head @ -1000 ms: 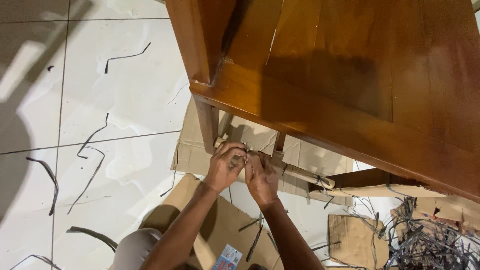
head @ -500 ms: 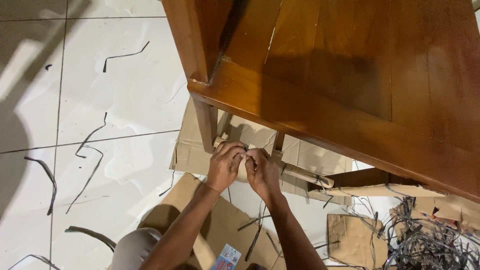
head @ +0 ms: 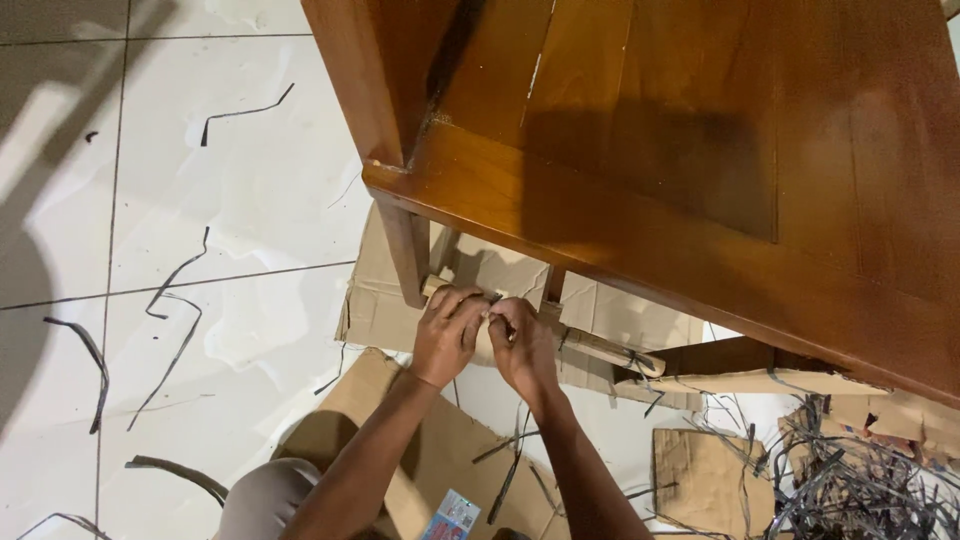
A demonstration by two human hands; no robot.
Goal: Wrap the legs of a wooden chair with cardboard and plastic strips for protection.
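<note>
Both hands sit slightly higher and further left than half a second ago, and the wooden furniture fills a little more of the upper view; fingers keep the same pinch at the rung.

Left to right across the white tiled floor (head: pixel 250 190): loose dark strips (head: pixel 175 290) lie scattered over the tiles at the left edge and centre-left, well apart from one another. Flattened cardboard sheets (head: pixel 385 300) lie under the furniture's near corner and run toward the lower edge of the floor.

Left hand (head: pixel 447 335): fingers curled, closed down on the wrapped wooden rung (head: pixel 600 347), near its left end, just beside the furniture leg (head: pixel 405 250). Right hand (head: pixel 522 343): fingers also curled narrow, touching the left hand's fingertips, pinching something small and dark at the rung; what exactly is pinched cannot be told. The rung runs from the leg toward the lower right, tilted slightly downward, wrapped in brown paper with dark bands near its right end. It lies below the near edge of the wooden furniture (head: pixel 700 150), whose glossy brown top covers the upper right.

Further right, near the floor's lower right corner: a small cardboard piece (head: pixel 700 470), then a tangled heap of dark strips (head: pixel 860 480).
</note>
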